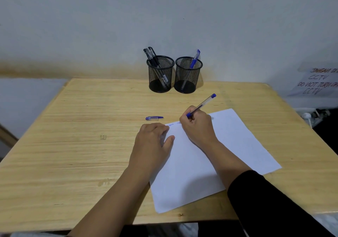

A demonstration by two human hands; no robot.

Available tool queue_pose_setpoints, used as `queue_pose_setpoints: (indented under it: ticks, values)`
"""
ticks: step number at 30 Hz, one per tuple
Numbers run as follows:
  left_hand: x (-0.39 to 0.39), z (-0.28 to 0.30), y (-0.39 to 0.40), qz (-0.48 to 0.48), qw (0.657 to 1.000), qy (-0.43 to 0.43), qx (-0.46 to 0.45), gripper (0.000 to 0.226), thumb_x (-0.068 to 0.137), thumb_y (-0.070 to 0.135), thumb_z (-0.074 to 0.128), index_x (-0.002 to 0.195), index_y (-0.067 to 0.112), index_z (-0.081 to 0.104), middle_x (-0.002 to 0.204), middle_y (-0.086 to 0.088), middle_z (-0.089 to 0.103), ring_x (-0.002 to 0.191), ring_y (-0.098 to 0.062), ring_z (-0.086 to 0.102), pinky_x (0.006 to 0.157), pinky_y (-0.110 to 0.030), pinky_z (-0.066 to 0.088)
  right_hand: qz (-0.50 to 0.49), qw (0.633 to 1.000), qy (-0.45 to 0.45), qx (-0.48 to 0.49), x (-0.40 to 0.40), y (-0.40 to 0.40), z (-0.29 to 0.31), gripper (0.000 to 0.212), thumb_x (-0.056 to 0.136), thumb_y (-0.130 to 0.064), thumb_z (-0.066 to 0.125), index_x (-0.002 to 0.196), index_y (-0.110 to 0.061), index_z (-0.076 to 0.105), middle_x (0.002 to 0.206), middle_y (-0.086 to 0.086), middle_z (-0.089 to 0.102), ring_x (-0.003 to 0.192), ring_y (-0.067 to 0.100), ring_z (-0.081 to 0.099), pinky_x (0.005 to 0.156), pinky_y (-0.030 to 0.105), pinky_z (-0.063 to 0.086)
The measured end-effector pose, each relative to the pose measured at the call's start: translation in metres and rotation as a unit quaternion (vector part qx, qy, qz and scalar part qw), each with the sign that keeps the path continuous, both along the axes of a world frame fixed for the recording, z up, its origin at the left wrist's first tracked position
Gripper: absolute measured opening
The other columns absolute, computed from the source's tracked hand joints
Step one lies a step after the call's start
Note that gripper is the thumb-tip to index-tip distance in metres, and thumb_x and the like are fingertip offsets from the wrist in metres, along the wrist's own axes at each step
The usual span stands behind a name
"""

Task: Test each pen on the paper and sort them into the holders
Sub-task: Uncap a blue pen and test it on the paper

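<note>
Right hand (198,125) is gripping a blue pen (201,106) with curled fingers, its tip hidden behind them at the paper (228,145), right of centre.

Left hand (152,141) is lying flat, fingers relaxed, pressing the paper's left edge. A pen cap (154,118) is lying on the tabletop (73,127) just above it. At upper centre, the left holder (160,74) is holding black pens (152,55), the right holder (188,75) one blue pen (194,59).

Light wooden table (76,145), grain running left to right. At the far edge, two black mesh pen holders (160,74) (188,75), side by side and just apart. Mid-table, blue pen cap (154,118), lying flat. Right of centre, white paper sheet (210,156), skewed, scribbled near its far corner.
</note>
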State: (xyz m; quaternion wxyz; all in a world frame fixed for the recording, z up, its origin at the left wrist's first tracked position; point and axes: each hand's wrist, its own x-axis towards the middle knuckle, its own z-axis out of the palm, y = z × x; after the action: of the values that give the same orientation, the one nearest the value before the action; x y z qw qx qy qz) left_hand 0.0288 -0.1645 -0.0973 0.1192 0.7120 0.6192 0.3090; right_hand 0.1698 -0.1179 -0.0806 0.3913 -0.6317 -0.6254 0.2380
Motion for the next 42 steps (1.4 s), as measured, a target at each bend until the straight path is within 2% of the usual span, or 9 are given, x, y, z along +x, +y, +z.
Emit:
queue_pose_setpoints:
  ticks: [10,20,24,34,39,42]
  values:
    - [0.0004,0.0001,0.0013,0.0,1.0,0.01,-0.005,0.039,0.085,0.038,0.057,0.121,0.02,0.059,0.125,0.004,0.06,0.121,-0.013,0.043,0.101,-0.024,0.032,-0.004,1.0,0.002,0.002,-0.0006,-0.0002,0.0004,0.01,0.087,-0.015,0.052,0.078,-0.01,0.053,0.057,-0.002,0.048,0.054,0.013,0.047,0.052,0.016,0.04]
    - [0.0,-0.0015,0.0019,0.001,1.0,0.015,0.0,0.039,0.085,0.038,0.057,0.12,0.021,0.059,0.124,0.005,0.06,0.121,-0.012,0.042,0.099,-0.021,0.03,-0.017,1.0,0.0,0.012,-0.002,0.0004,-0.0009,0.01,0.087,-0.014,0.051,0.079,-0.008,0.053,0.057,-0.002,0.047,0.053,0.014,0.046,0.053,0.018,0.041]
    - [-0.0002,-0.0019,0.0015,0.002,1.0,0.018,0.006,0.039,0.085,0.038,0.057,0.121,0.022,0.059,0.125,0.007,0.06,0.121,-0.011,0.042,0.094,-0.016,0.023,-0.022,1.0,0.003,0.011,-0.0025,0.0006,0.0006,0.011,0.088,-0.015,0.051,0.079,-0.009,0.052,0.056,-0.003,0.046,0.052,0.012,0.044,0.051,0.015,0.037]
    - [0.0009,-0.0015,0.0013,0.003,1.0,0.015,0.007,0.039,0.085,0.037,0.057,0.121,0.021,0.059,0.125,0.006,0.06,0.121,-0.012,0.042,0.093,-0.016,0.024,-0.032,0.999,0.006,0.011,-0.0036,-0.0024,0.0025,0.01,0.088,-0.014,0.052,0.081,-0.008,0.052,0.058,-0.003,0.045,0.053,0.012,0.045,0.051,0.013,0.038]
    - [0.0004,-0.0027,0.0014,0.004,1.0,0.014,0.01,0.039,0.085,0.038,0.057,0.121,0.021,0.059,0.125,0.006,0.06,0.121,-0.012,0.042,0.092,-0.015,0.022,-0.031,0.999,0.014,0.009,-0.0037,-0.0008,0.002,0.01,0.088,-0.015,0.051,0.082,-0.007,0.052,0.059,-0.002,0.047,0.055,0.013,0.047,0.054,0.018,0.041]
    - [0.0007,-0.0022,0.0017,0.004,1.0,0.012,0.013,0.038,0.085,0.037,0.058,0.12,0.021,0.06,0.124,0.006,0.061,0.121,-0.012,0.043,0.092,-0.014,0.022,-0.043,0.998,0.05,-0.011,-0.0009,0.0001,0.0008,0.012,0.088,-0.017,0.05,0.082,-0.007,0.055,0.063,0.003,0.053,0.06,0.019,0.053,0.059,0.028,0.047]
